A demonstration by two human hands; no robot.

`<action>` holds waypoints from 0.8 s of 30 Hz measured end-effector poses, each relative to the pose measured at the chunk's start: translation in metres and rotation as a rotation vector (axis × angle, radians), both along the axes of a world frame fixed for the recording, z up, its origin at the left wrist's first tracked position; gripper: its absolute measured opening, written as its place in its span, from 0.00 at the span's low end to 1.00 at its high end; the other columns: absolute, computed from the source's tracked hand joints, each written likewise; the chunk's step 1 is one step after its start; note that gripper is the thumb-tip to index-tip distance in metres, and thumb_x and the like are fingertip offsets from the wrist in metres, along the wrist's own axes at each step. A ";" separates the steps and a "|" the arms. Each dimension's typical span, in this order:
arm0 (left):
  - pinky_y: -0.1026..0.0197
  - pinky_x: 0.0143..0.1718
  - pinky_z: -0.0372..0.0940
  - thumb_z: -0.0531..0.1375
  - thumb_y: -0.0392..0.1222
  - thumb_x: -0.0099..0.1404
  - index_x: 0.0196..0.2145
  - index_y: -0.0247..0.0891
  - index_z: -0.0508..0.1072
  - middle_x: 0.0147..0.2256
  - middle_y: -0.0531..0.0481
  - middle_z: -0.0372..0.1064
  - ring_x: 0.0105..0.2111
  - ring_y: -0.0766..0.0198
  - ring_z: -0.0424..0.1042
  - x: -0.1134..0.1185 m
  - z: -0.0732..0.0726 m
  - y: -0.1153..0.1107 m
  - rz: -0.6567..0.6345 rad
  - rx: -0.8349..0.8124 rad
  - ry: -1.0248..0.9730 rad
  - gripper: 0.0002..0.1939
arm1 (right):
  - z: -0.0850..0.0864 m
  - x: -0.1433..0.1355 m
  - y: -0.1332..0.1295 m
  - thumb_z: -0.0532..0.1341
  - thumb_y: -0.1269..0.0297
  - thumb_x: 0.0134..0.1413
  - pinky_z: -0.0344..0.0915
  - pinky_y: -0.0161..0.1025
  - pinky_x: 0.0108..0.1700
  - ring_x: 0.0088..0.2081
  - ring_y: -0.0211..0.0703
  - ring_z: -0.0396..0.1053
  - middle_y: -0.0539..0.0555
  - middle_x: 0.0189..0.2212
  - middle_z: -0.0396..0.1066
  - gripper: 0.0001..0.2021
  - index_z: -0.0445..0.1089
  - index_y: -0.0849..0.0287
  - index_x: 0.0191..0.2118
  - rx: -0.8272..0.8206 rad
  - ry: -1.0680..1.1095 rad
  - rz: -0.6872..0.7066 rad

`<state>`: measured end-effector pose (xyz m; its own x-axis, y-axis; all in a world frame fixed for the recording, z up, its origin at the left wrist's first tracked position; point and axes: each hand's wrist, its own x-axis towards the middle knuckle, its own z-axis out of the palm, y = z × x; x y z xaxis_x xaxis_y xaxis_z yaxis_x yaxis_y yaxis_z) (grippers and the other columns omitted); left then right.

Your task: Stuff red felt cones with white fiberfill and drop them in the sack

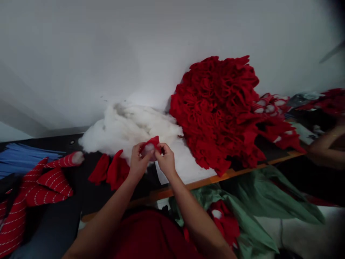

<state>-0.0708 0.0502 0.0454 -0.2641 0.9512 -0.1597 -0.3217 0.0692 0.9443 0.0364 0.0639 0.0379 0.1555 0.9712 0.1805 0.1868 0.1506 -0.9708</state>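
White wall behind a dark table (67, 212) heaped with red cloth.
Both hands, left hand (138, 162) and right hand (166, 160), pinch a small red fabric piece (150, 146) showing white stuffing, held above the table by the white fluff pile (126, 127); stuffing seems underway, and next comes careful tucking.

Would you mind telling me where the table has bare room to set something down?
Dark table shows bare between the striped red pieces and the plain red pieces. Right of the hands, the red fabric heap and white stuffing crowd it.
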 end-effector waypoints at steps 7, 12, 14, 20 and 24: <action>0.69 0.29 0.56 0.56 0.27 0.45 0.26 0.38 0.69 0.25 0.55 0.64 0.27 0.68 0.61 0.022 -0.004 0.005 0.068 0.095 0.311 0.10 | -0.003 0.029 -0.012 0.54 0.70 0.40 0.58 0.34 0.30 0.26 0.36 0.59 0.46 0.22 0.61 0.06 0.64 0.58 0.29 0.021 -0.129 -0.201; 0.68 0.30 0.56 0.56 0.25 0.42 0.26 0.38 0.69 0.26 0.55 0.63 0.29 0.66 0.61 0.035 -0.006 0.002 -0.006 0.098 0.251 0.13 | -0.001 0.046 -0.013 0.57 0.67 0.41 0.59 0.32 0.29 0.25 0.35 0.59 0.45 0.24 0.61 0.11 0.64 0.58 0.36 0.001 -0.030 -0.095; 0.68 0.30 0.57 0.56 0.25 0.42 0.26 0.38 0.69 0.27 0.54 0.63 0.30 0.67 0.61 0.040 -0.004 -0.003 -0.067 0.121 0.270 0.13 | 0.000 0.051 -0.014 0.58 0.66 0.40 0.60 0.33 0.31 0.28 0.36 0.61 0.47 0.26 0.64 0.13 0.64 0.58 0.38 0.021 -0.057 -0.044; 0.69 0.26 0.56 0.60 0.29 0.46 0.31 0.39 0.69 0.28 0.54 0.64 0.27 0.69 0.62 0.047 0.007 -0.016 -0.214 0.121 0.155 0.13 | 0.002 0.067 -0.018 0.55 0.66 0.43 0.60 0.34 0.32 0.28 0.38 0.62 0.49 0.26 0.67 0.06 0.67 0.58 0.30 0.004 -0.112 -0.130; 0.69 0.23 0.52 0.59 0.27 0.45 0.27 0.38 0.70 0.23 0.56 0.63 0.23 0.70 0.58 0.052 0.010 -0.014 -0.186 0.054 0.206 0.11 | 0.004 0.067 -0.026 0.56 0.67 0.43 0.61 0.35 0.32 0.27 0.38 0.63 0.49 0.26 0.67 0.06 0.67 0.58 0.30 0.067 -0.145 -0.092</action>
